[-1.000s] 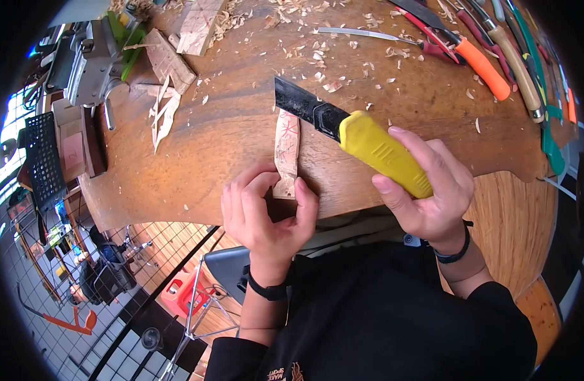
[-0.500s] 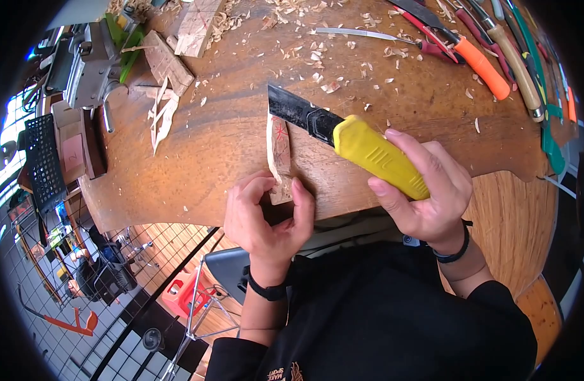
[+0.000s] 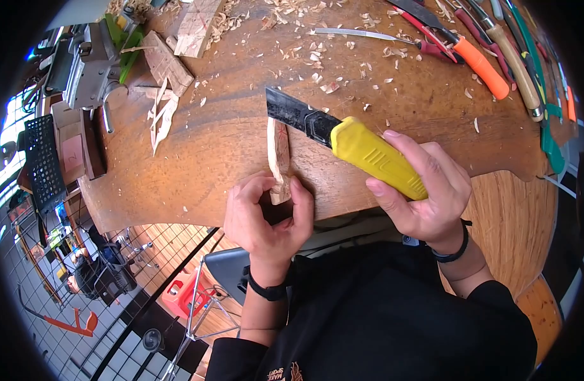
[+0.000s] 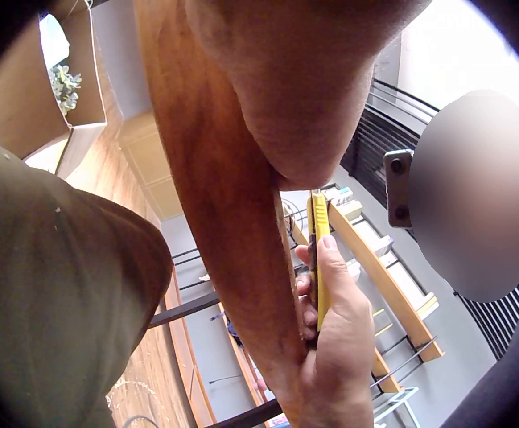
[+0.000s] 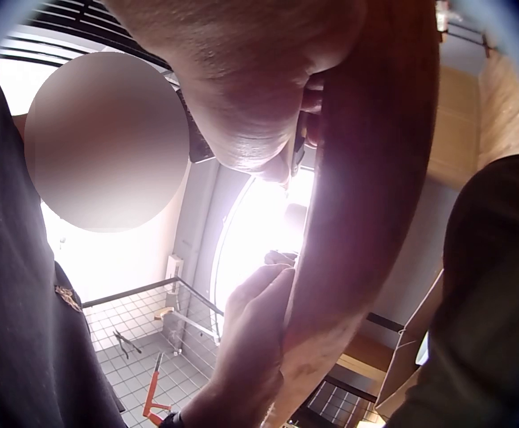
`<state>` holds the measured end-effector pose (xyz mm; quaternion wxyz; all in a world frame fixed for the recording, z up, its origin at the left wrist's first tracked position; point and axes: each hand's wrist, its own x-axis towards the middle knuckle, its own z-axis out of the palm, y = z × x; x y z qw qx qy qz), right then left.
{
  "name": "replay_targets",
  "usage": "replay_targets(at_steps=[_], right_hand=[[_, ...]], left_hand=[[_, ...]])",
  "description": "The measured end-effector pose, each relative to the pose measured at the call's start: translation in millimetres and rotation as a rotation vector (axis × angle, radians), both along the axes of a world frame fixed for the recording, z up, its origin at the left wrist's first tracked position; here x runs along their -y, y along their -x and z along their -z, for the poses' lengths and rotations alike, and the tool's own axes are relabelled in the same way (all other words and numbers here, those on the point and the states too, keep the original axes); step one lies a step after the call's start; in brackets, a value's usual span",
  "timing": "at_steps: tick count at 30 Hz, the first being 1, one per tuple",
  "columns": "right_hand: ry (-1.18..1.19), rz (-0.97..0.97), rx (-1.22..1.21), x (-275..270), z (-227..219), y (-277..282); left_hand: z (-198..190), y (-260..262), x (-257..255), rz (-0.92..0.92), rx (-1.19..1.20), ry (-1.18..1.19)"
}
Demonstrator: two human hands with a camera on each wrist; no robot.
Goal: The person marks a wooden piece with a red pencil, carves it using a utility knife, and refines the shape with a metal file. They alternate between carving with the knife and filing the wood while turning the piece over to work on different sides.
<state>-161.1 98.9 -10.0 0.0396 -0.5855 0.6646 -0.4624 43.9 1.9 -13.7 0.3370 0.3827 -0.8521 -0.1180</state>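
My left hand [image 3: 261, 213] pinches the near end of a small carved strip of wood [image 3: 281, 149] between thumb and fingers, over the front part of the workbench. Red pen marks show on its face, and a pale cut side runs along its left. In my right hand [image 3: 431, 187] I grip a yellow utility knife [image 3: 377, 157], its wide dark blade [image 3: 295, 114] pointing up and left. The blade overlaps the far end of the strip in the head view. From the left wrist, the knife's yellow handle [image 4: 321, 218] shows beyond the bench edge.
Wood shavings [image 3: 317, 57] lie scattered over the far side of the workbench [image 3: 196, 159]. Files and orange-handled tools [image 3: 482, 66] line the right. A metal vise [image 3: 95, 73] and wood blocks [image 3: 168, 60] stand at the left, with a split offcut [image 3: 165, 117] nearby.
The wood strip has shifted slightly left and rolled, so its pale side shows more and its red marks less. The knife has moved a little left and toward me with my right hand.
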Motion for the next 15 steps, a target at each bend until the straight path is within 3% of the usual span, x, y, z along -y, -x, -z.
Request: replay_targets(at_steps=[15], right_hand=[[0.005,0.002,-0.014,0.0,0.4,-0.8]], left_hand=[[-4.9,1.3,-2.5,-0.047,0.059,-0.021]])
